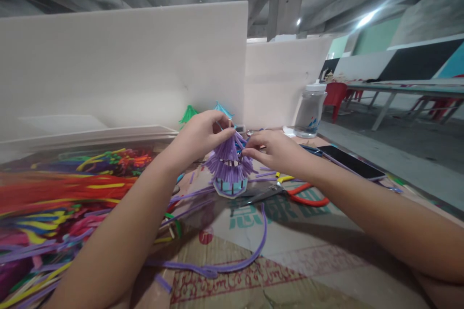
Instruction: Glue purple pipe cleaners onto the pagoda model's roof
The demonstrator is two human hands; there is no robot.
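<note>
A small tiered pavilion model (230, 170), with roofs of short purple pipe-cleaner pieces and a pale blue base, stands upright on the cardboard. My left hand (207, 130) is closed round its pointed top, thumb and fingers pinching near the tip. At the right side of the upper roof, my right hand (270, 148) has its thumb and fingertips drawn together; whatever lies between them is too small to make out. Scissors with red and yellow handles (308, 195) lie just right of the base. A long purple pipe cleaner (263, 231) curves across the cardboard in front.
Bundles of coloured pipe cleaners (65, 193) cover the left side. Behind the model show a green roof (188, 113) and a light blue roof (222, 108). On the right are a phone (351, 161) and a clear bottle (309, 111). White boards (123, 67) stand at the back.
</note>
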